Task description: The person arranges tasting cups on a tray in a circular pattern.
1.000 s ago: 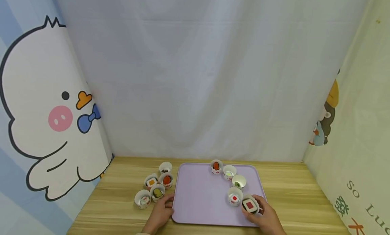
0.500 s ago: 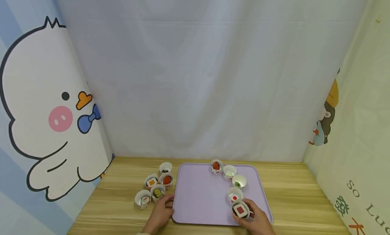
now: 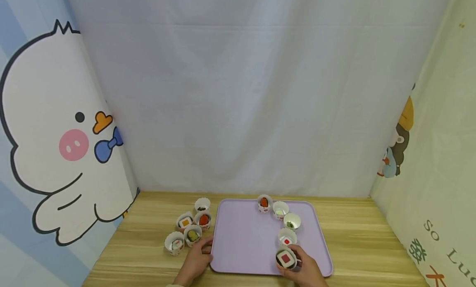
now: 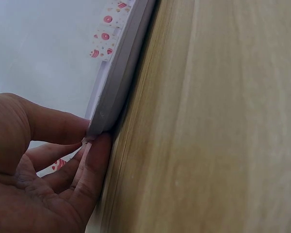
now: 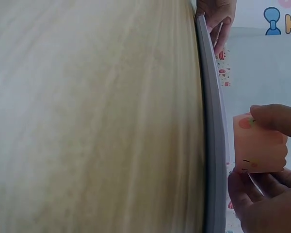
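Observation:
My right hand [image 3: 306, 268] grips a small paper cup [image 5: 259, 144] between thumb and fingers, over the near right part of the lilac tray [image 3: 245, 233]. Inside that cup sits a toy-like sushi roll [image 3: 286, 259], white with a red square centre and a dark rim. In the right wrist view the cup is peach-coloured with a fruit print. My left hand [image 3: 197, 258] pinches the tray's left edge near the front corner, thumb at the rim [image 4: 117, 77]. Just beyond the held cup stands a cup with a small red-centred piece [image 3: 287, 238].
Further cups, a green-bottomed one [image 3: 291, 223], a pale one [image 3: 280, 211] and a red-topped one [image 3: 264, 204], run along the tray's right side to its back edge. Several filled cups [image 3: 192, 236] cluster on the wooden table [image 3: 357, 237] left of the tray. A curtain [image 3: 238, 113] hangs behind.
My right hand has moved left and slightly nearer with the cup, away from the tray's right edge. My left hand and the other cups look unchanged.

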Demonstrator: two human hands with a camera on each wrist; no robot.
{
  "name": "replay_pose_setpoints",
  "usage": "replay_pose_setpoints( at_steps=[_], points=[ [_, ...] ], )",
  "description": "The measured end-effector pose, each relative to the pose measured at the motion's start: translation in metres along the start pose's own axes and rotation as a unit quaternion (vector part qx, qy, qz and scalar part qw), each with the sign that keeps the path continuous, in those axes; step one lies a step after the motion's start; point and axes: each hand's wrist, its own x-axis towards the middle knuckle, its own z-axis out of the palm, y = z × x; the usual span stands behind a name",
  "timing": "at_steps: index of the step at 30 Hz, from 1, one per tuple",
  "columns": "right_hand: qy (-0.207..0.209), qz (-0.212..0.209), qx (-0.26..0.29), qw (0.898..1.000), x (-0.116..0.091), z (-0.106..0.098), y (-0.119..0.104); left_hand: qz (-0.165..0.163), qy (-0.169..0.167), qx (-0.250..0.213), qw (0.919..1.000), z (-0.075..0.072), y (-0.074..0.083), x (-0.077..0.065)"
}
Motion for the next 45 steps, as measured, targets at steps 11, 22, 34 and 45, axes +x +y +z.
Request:
replay_pose_setpoints(
  at_steps=[11, 22, 34, 45],
  points=[
    [-0.027, -0.004, 0.011, 1.0, 0.003, 0.007, 0.008, 0.003, 0.0, -0.001, 1.0, 0.001, -0.002, 0.0],
    [0.0, 0.003, 0.0, 1.0, 0.003, 0.013, 0.007, -0.003, 0.0, -0.008, 1.0, 0.001, -0.001, 0.0],
    [0.015, 0.008, -0.049, 0.999, 0.006, 0.015, 0.004, -0.002, 0.004, -0.001, 1.0, 0.001, -0.005, 0.001],
    [0.013, -0.002, -0.023, 1.0, 0.004, 0.012, 0.002, -0.005, 0.001, -0.01, 0.9999, 0.001, -0.004, 0.001]
  ],
)
